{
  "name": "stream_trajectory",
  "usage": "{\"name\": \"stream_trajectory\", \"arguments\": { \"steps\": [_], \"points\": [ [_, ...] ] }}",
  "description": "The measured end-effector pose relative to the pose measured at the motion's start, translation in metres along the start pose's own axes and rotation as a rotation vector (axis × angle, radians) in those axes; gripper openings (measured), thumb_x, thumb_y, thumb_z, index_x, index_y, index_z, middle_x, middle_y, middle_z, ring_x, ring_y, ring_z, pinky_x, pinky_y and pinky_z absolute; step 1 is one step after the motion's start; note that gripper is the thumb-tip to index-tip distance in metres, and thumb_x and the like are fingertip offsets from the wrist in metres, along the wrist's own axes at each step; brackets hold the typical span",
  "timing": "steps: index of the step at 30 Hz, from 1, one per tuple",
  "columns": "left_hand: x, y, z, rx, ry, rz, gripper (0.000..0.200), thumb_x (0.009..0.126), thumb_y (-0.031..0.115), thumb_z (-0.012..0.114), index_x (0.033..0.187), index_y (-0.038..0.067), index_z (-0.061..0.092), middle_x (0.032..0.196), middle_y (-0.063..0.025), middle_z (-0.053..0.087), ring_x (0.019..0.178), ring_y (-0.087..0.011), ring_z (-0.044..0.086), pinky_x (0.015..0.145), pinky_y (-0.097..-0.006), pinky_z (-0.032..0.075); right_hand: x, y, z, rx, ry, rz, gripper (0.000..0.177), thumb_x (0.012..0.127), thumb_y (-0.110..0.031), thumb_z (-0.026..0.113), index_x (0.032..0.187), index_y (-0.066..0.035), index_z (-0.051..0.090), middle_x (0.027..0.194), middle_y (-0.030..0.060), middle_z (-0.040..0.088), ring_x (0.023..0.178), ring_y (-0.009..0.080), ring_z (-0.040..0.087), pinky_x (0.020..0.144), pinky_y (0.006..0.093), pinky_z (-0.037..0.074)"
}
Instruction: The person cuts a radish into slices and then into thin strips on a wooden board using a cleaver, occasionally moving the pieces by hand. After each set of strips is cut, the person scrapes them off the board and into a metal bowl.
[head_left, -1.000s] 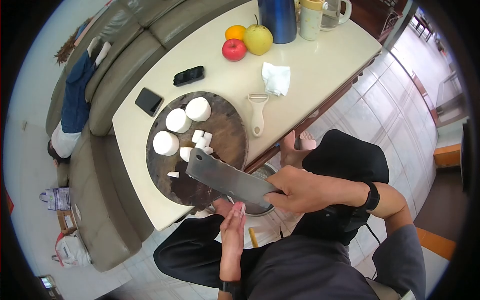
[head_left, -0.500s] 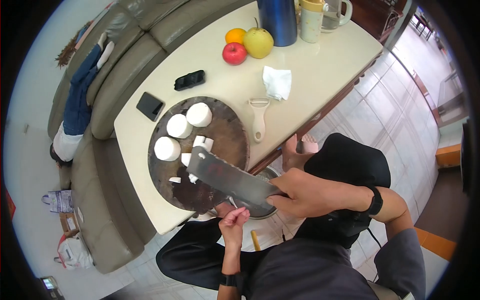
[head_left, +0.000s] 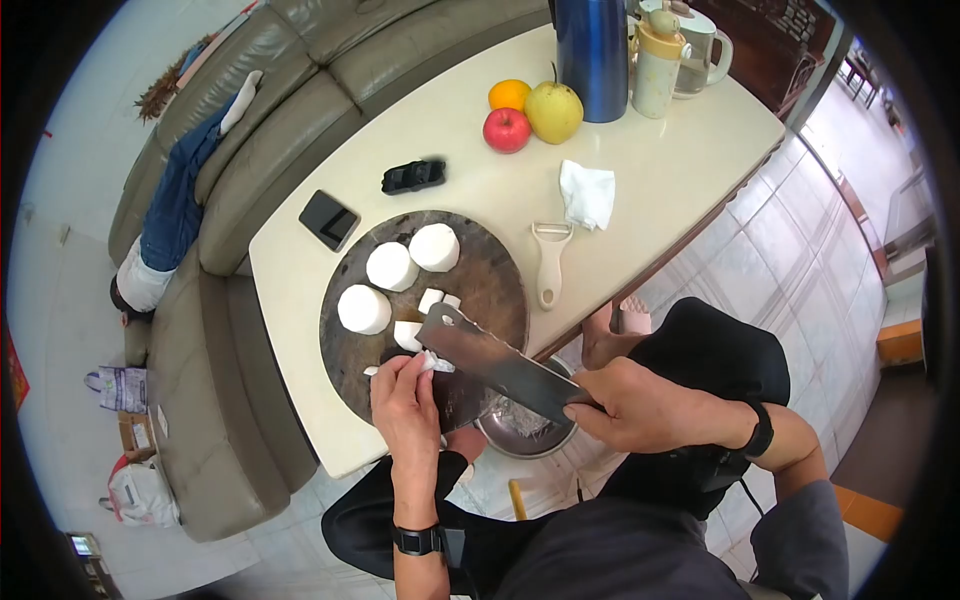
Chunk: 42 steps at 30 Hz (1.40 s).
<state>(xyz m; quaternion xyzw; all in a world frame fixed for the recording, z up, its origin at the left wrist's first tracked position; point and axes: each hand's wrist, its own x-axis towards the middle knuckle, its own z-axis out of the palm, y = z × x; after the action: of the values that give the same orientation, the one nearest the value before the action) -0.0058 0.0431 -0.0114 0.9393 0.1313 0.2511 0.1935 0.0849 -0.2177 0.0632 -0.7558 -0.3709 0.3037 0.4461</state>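
Observation:
My right hand (head_left: 645,402) grips the handle of a broad cleaver (head_left: 505,368), its blade slanting over the round wooden chopping board (head_left: 490,270). At the near side of the board, my left hand (head_left: 408,408) is closed with its fingertips on a small white radish piece (head_left: 430,361), close to the blade. Beside the blade's far end are cut white chunks (head_left: 408,335). Three thick peeled white radish rounds (head_left: 364,309) stand along the board's left and far side. My left fingers partly cover a tiny scrap (head_left: 371,371).
On the table (head_left: 480,180) lie a peeler (head_left: 550,268), white tissue (head_left: 587,195), phone (head_left: 328,220) and black object (head_left: 413,176). An apple (head_left: 507,130), orange, pear and blue flask (head_left: 592,60) stand farther back. A metal bowl (head_left: 525,430) sits below the table edge. Someone lies on the sofa (head_left: 250,130).
My left hand has moved from below the board's near edge up onto the board, to the white pieces. The cleaver stays over the board in my right hand. The view has shifted slightly.

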Motion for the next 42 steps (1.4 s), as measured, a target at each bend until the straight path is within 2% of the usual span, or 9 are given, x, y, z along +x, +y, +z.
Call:
{"name": "stream_trajectory", "arguments": {
  "steps": [8,10,16,21,27,29,32,37,42],
  "points": [
    [-0.018,-0.003,-0.016,0.147,0.009,0.18,0.019,0.076,-0.002,0.068,0.094,0.004,0.068,0.093,-0.0096,0.065,0.086,-0.0284,0.06,0.079,-0.0383,0.045,0.002,-0.001,0.003,0.016,-0.009,-0.026,0.02,0.086,-0.012,0.059,0.079,0.006,0.054,0.058,0.0244,0.054,0.056,0.0425,0.056,0.052,0.0462,0.044],
    [-0.025,-0.004,-0.02,0.206,0.02,0.264,0.025,0.073,-0.002,0.067,0.097,0.003,0.068,0.099,-0.0099,0.064,0.091,-0.0287,0.059,0.081,-0.0411,0.044,0.003,0.0,0.005,-0.017,-0.024,-0.021,0.02,0.086,-0.012,0.059,0.078,0.006,0.054,0.058,0.0242,0.053,0.056,0.0424,0.056,0.052,0.0464,0.044],
    [-0.048,-0.003,-0.024,0.165,-0.088,0.224,0.032,0.069,-0.004,0.066,0.1,0.001,0.069,0.102,-0.0123,0.064,0.093,-0.0303,0.059,0.081,-0.0424,0.045,0.007,0.002,0.015,-0.1,-0.047,-0.05,0.019,0.086,-0.012,0.059,0.079,0.005,0.054,0.057,0.0234,0.053,0.056,0.0423,0.057,0.054,0.0478,0.045],
    [-0.059,-0.008,-0.021,0.131,-0.007,0.231,0.028,0.072,-0.005,0.069,0.1,-0.001,0.068,0.105,-0.0141,0.064,0.093,-0.031,0.06,0.08,-0.0419,0.047,0.008,0.007,0.026,-0.202,-0.04,-0.092,0.019,0.086,-0.015,0.059,0.081,0.003,0.054,0.056,0.0219,0.054,0.056,0.0418,0.058,0.053,0.0479,0.045],
    [-0.068,-0.003,-0.017,0.117,0.01,0.199,0.033,0.072,-0.005,0.071,0.105,-0.002,0.067,0.102,-0.0142,0.064,0.093,-0.0327,0.06,0.083,-0.0425,0.047,0.015,0.003,0.031,-0.385,-0.092,-0.124,0.014,0.076,-0.007,0.061,0.081,0.002,0.052,0.056,0.019,0.056,0.056,0.0393,0.06,0.051,0.0467,0.046],
    [-0.068,-0.003,-0.019,0.096,0.004,0.186,0.033,0.073,-0.005,0.072,0.105,-0.001,0.067,0.1,-0.0139,0.063,0.093,-0.0329,0.06,0.083,-0.0424,0.047,0.02,-0.003,0.029,-0.457,-0.126,-0.174,0.019,0.07,-0.005,0.062,0.083,0.004,0.051,0.061,0.019,0.058,0.057,0.0385,0.061,0.05,0.0461,0.046],
    [-0.067,-0.008,-0.021,0.081,-0.027,0.194,0.03,0.073,-0.006,0.071,0.103,-0.002,0.068,0.097,-0.0128,0.063,0.092,-0.0324,0.06,0.082,-0.0413,0.047,0.025,-0.012,0.027,-0.515,-0.166,-0.216,0.022,0.069,-0.006,0.062,0.084,0.005,0.05,0.067,0.0194,0.059,0.058,0.0385,0.062,0.05,0.0451,0.047],
    [-0.066,-0.016,-0.019,-0.096,0.031,0.125,0.026,0.069,-0.008,0.071,0.095,-0.002,0.069,0.095,-0.0127,0.063,0.09,-0.0321,0.06,0.081,-0.0403,0.047,0.031,-0.021,0.029,-0.537,-0.224,-0.176,0.023,0.068,-0.006,0.063,0.084,0.006,0.05,0.069,0.0189,0.059,0.058,0.0371,0.062,0.051,0.0439,0.048],
    [-0.066,-0.011,-0.024,-0.042,-0.016,0.183,0.023,0.071,-0.006,0.071,0.093,-0.002,0.068,0.097,-0.0135,0.063,0.093,-0.0323,0.059,0.082,-0.0413,0.047,0.035,-0.021,0.031,-0.559,-0.237,-0.175,0.024,0.068,-0.006,0.064,0.084,0.005,0.051,0.068,0.0183,0.058,0.058,0.0358,0.062,0.051,0.0431,0.048]
  ]
}}
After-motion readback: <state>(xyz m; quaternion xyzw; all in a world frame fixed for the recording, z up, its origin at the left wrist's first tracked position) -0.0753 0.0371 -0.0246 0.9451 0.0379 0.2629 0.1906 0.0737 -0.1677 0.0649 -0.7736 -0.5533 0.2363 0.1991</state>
